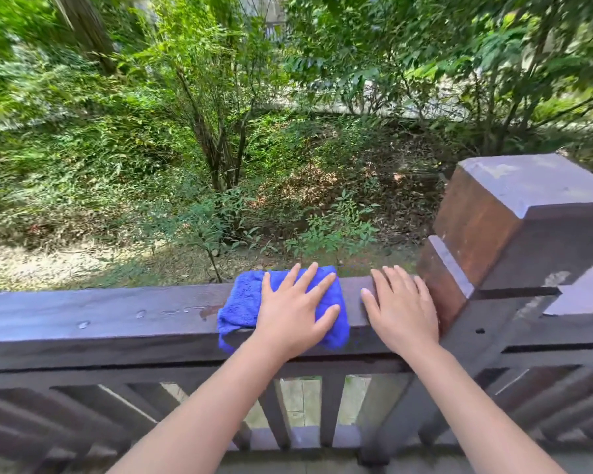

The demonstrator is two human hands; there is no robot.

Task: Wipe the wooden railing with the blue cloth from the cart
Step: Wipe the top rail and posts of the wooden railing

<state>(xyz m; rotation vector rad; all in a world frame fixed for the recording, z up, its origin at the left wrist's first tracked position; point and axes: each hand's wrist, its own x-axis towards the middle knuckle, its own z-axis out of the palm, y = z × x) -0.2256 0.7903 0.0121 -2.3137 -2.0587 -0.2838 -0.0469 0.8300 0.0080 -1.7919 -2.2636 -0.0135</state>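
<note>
Blue cloth (242, 304) draped over wooden railing (100, 316) top w/ near edge hanging down, left hand (293, 311) flat on its right part, fingers spread, not pinching, right hand (404, 309) flat on bare rail just right of cloth, beside post (514, 213)

Single head-worn wide-angle view, no second view to overlap. Faces forward and down, close above wooden railing (93, 323). Square post (514, 227) right of fingers (314, 280); shrubs (216, 131) beyond fingers.
</note>
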